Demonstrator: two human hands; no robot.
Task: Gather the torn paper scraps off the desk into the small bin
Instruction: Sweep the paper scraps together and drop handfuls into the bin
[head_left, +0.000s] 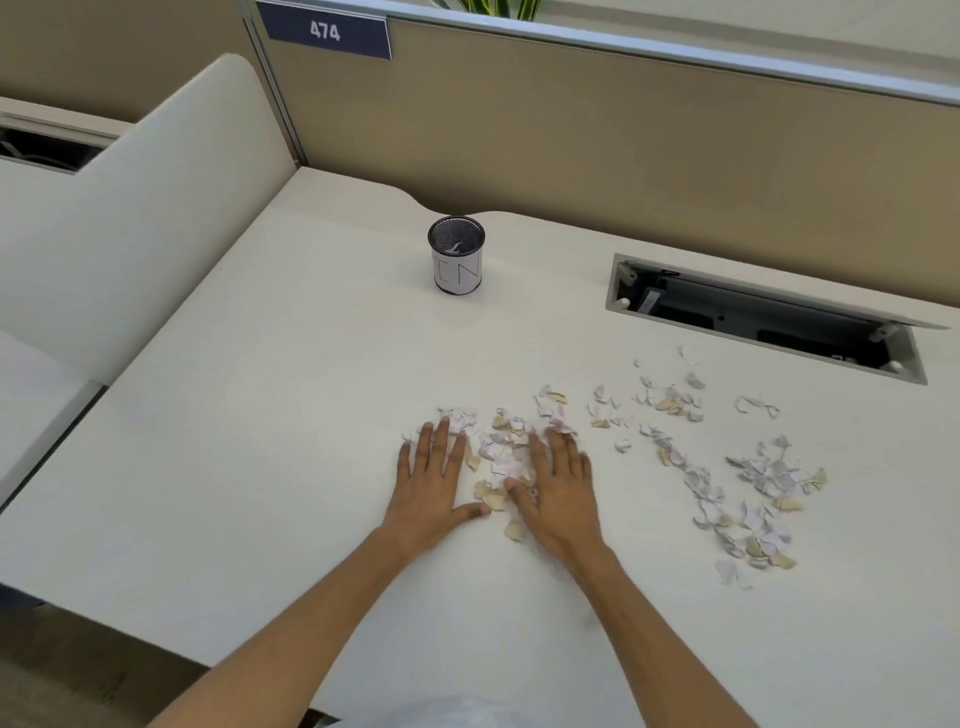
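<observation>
Head view of a scrap-gathering task at an early stage. The left hand (434, 475) and the right hand (558, 491) lie flat on the desk (260, 467), fingers straight and spread, holding nothing; they bracket a small heap of paper scraps (501, 449), the right hand partly resting on it. A larger scatter of scraps (748, 488) lies well apart to the right, reaching toward the open cable hatch (769, 317). The small bin (456, 257), a mesh cup with a paper label, stands upright farther back on the desk, clear of both hands. One pale sliver shows inside it; whether that is a scrap cannot be told. Judged from this layout, nearly all the scraps remain on the desk: heaping is in hand, lifting and dropping are not yet done.
</observation>
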